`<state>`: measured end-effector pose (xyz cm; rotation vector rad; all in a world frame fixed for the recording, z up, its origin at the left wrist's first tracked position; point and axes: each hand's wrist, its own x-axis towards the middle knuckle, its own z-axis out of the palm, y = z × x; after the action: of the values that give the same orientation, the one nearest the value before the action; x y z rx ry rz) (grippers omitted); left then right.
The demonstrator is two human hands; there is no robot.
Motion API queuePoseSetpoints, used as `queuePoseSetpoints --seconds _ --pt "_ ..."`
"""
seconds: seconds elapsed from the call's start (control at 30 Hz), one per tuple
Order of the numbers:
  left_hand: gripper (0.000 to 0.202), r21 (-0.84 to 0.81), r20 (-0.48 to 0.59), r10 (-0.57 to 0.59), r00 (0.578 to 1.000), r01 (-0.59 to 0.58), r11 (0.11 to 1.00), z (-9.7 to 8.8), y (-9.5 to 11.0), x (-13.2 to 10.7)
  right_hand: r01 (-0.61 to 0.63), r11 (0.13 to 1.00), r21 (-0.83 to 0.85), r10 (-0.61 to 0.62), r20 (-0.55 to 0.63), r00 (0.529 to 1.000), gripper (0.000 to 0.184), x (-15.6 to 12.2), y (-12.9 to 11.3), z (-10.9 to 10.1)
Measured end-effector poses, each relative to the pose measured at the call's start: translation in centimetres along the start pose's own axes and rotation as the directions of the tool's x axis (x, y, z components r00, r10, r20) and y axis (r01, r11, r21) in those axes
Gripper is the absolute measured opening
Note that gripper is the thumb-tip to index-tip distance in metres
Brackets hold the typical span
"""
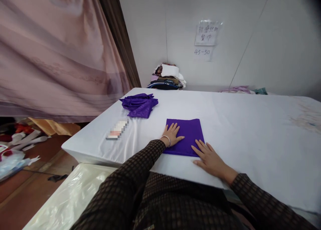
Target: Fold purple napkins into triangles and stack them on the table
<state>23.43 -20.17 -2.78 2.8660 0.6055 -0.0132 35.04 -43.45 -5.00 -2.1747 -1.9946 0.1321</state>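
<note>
A purple cloth (189, 133), folded into a flat square, lies near the front edge of the white-covered table (245, 133). My left hand (172, 135) rests palm down on the cloth's left side, fingers spread, with a bracelet at the wrist. On the lower right corner of the same cloth lie the fingertips of my right hand (207, 158), spread flat, its palm over the white cover. Neither hand grips anything. Farther back on the left sits a loose, crumpled purple cloth (140, 104), apart from both hands.
A blurred-out phone-like object (117, 129) lies at the table's left. Piled fabrics (167, 76) rise behind the back edge. Pink drapery (57, 56) hangs at left. Handwritten paper signs (206, 34) are on the wall. A plastic-covered surface (75, 193) stands below left.
</note>
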Motion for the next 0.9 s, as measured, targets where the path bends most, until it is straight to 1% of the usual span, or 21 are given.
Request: queuePoseSetpoints --seconds 0.07,0.17,0.27,0.37,0.43,0.47,0.53,0.6,0.63,0.7,0.77,0.8,0.83,0.9 --pt "0.079 -0.012 0.005 -0.025 1.0 0.025 1.0 0.4 -0.6 0.7 0.001 1.0 -0.005 -0.001 0.002 1.0 0.065 0.0 -0.1 -0.1" --pt "0.08 -0.02 -0.018 -0.055 0.998 0.055 0.998 0.5 -2.1 1.1 0.0 1.0 -0.007 0.0 0.007 1.0 0.065 -0.1 -0.2 -0.2" --pt "0.079 -0.024 -0.032 -0.122 0.992 0.121 0.992 0.0 -3.5 1.1 -0.001 1.0 -0.011 0.001 0.013 1.0 0.065 -0.1 -0.2 -0.2" --pt "0.078 -0.023 -0.051 -0.175 0.983 0.174 0.985 -0.4 -4.0 0.4 -0.006 1.0 -0.014 0.006 0.02 1.0 0.066 -0.1 -0.2 -0.3" --pt "0.077 -0.01 -0.068 -0.16 0.985 0.16 0.987 -0.3 -3.7 -0.7 -0.007 1.0 -0.008 0.007 0.016 1.0 0.066 -0.1 -0.1 -0.2" --pt "0.077 0.0 -0.074 -0.126 0.989 0.127 0.992 -0.2 -3.3 -1.5 -0.008 1.0 -0.004 0.008 0.013 1.0 0.065 -0.1 -0.1 -0.2" --pt "0.076 0.02 -0.075 -0.02 0.997 0.022 1.0 0.2 -2.5 -3.2 -0.011 1.0 0.002 0.011 0.011 1.0 0.065 0.0 -0.2 -0.1" --pt "0.074 0.025 -0.05 0.055 0.997 -0.054 0.998 0.5 -1.7 -4.7 -0.017 1.0 0.007 0.017 0.016 1.0 0.066 0.0 -0.2 -0.1" --pt "0.074 0.022 -0.03 0.062 0.998 -0.062 0.998 0.6 -1.5 -5.4 -0.023 1.0 0.011 0.022 0.023 0.999 0.066 -0.1 -0.3 -0.1" --pt "0.072 0.016 0.001 0.032 0.999 -0.032 0.999 0.5 -1.2 -6.3 -0.033 0.999 0.025 0.031 0.052 0.998 0.067 -0.1 -0.3 -0.5" --pt "0.072 0.02 -0.01 0.005 1.0 -0.005 1.0 0.2 -0.9 -6.8 -0.044 0.998 0.046 0.04 0.092 0.995 0.067 0.0 -0.3 -1.5" --pt "0.072 0.027 -0.03 0.015 0.999 -0.014 1.0 0.1 -0.6 -6.9 -0.047 0.998 0.052 0.042 0.099 0.994 0.067 0.3 -0.3 -2.1" --pt "0.072 0.035 -0.049 0.04 0.998 -0.039 0.999 0.1 -0.4 -7.1 -0.048 0.997 0.055 0.043 0.089 0.995 0.067 0.7 -0.4 -2.9" --pt "0.074 0.05 -0.062 0.122 0.991 -0.119 0.992 0.2 0.3 -7.3 -0.032 0.998 0.052 0.031 0.033 0.999 0.069 2.1 -0.7 -4.4"
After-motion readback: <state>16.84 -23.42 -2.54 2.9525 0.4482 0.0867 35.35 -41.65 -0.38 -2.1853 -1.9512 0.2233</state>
